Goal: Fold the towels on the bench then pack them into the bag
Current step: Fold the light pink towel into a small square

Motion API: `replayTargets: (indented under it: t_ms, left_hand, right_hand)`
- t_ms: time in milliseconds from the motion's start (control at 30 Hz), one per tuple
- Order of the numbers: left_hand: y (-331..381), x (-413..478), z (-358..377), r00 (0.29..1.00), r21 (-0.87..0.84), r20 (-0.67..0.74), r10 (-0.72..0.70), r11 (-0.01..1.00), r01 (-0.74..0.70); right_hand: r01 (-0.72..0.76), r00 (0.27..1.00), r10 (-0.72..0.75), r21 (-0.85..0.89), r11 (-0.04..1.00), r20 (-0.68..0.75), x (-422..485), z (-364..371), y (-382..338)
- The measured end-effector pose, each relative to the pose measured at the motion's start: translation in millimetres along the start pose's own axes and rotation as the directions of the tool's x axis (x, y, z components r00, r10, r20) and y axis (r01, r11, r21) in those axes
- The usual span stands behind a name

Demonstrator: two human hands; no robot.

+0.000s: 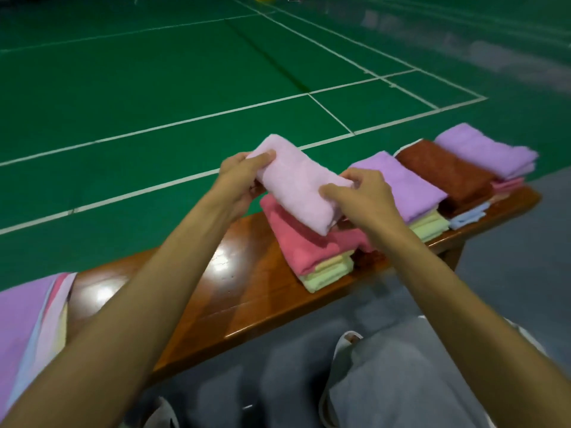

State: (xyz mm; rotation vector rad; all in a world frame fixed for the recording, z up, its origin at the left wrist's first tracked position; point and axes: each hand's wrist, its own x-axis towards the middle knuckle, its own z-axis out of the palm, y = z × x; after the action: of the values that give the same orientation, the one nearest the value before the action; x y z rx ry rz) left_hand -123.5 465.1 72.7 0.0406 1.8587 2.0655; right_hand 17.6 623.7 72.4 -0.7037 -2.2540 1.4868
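Head view. One folded pale pink towel [296,186] is held in the air by two hands, just above the nearest of four folded stacks on one wooden bench [247,291]; the left hand [241,174] grips its far end, thumb laid on top and fingers curled beneath; the right hand [364,199] grips its near side, thumb pressed on the upper face and fingers bent over the edge; both hands are thus closed on the same towel.

Stack 1, directly under the held towel: one coral towel [296,242] on pale yellow towels [330,271], whose number cannot be told from the layered edges. Stack 2, just beside it to the right: one near lilac towel [404,183] on a pale yellow layer [429,227]. Stack 3: one brown towel [448,174] on one light blue towel [466,217]. Stack 4, at the bench's right end: one far lilac towel [485,149] on pink layers [506,183].

At the bench's left end lies one loose pile [27,319] of unfolded towels, showing lilac, pink, light blue and yellow; their count cannot be told.

On the grey floor on the near side of the bench, below the right forearm, sits one grey bag [401,384] with pale handles; it is well apart from the held towel.

Beyond the bench: one green court floor [154,88] marked with white lines.
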Motion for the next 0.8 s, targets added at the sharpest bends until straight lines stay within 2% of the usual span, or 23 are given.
replayTargets:
  t_ms: [100,200,267,333,400,467,533,600,667,733,800]
  left_hand:
    - [-15.3,28.9,64.2,1.0,0.016,-0.002,-0.028,0.999,0.028]
    - [-38.6,47.3,103.7,1.0,0.07,0.001,-0.012,0.997,0.012]
    - [-56.9,54.6,115.3,0.997,0.28,-0.015,0.081,0.957,-0.073]
    - [-71.7,53.0,118.5,0.97,0.572,0.068,0.231,0.788,-0.228]
    - [-80.1,44.1,116.7,0.896,0.748,0.22,0.386,0.523,-0.409]
    - [-80.9,30.9,112.3,0.797,0.834,0.355,0.489,0.22,-0.506]
    - [-80.1,17.1,107.4,0.755,0.846,0.474,0.452,0.003,-0.533]
    - [-85.2,8.2,103.3,0.769,0.822,0.559,0.311,-0.09,-0.562]
    - [-94.6,5.2,98.4,0.793,0.816,0.578,0.192,-0.097,-0.57]
    - [-101.7,5.5,93.2,0.807,0.822,0.569,0.154,-0.083,-0.564]
    - [-106.6,6.2,91.8,0.816,0.828,0.56,0.142,-0.107,-0.55]
  right_hand:
    - [-0.033,0.987,0.021,-0.071,0.997,-0.162,15.7,-34.6,31.5]
    - [-0.044,0.971,-0.002,-0.186,0.981,-0.238,25.3,-53.5,58.0]
    - [-0.029,0.977,-0.041,-0.324,0.946,-0.207,27.6,-60.6,67.4]
    - [-0.006,0.988,-0.078,-0.537,0.843,-0.133,28.3,-63.0,72.5]
    - [0.025,0.984,-0.149,-0.758,0.652,-0.096,27.9,-64.3,70.2]
    - [0.042,0.967,-0.237,-0.856,0.515,-0.095,32.1,-64.8,64.1]
    - [0.155,0.956,-0.294,-0.865,0.477,0.009,44.8,-60.6,62.3]
    - [0.389,0.915,-0.284,-0.814,0.431,0.287,64.8,-52.9,67.2]
    - [0.493,0.866,-0.18,-0.735,0.465,0.466,78.5,-42.9,77.5]
    - [0.479,0.86,-0.103,-0.723,0.498,0.499,82.0,-37.3,91.6]
    - [0.48,0.866,-0.115,-0.746,0.462,0.486,78.3,-36.0,103.7]
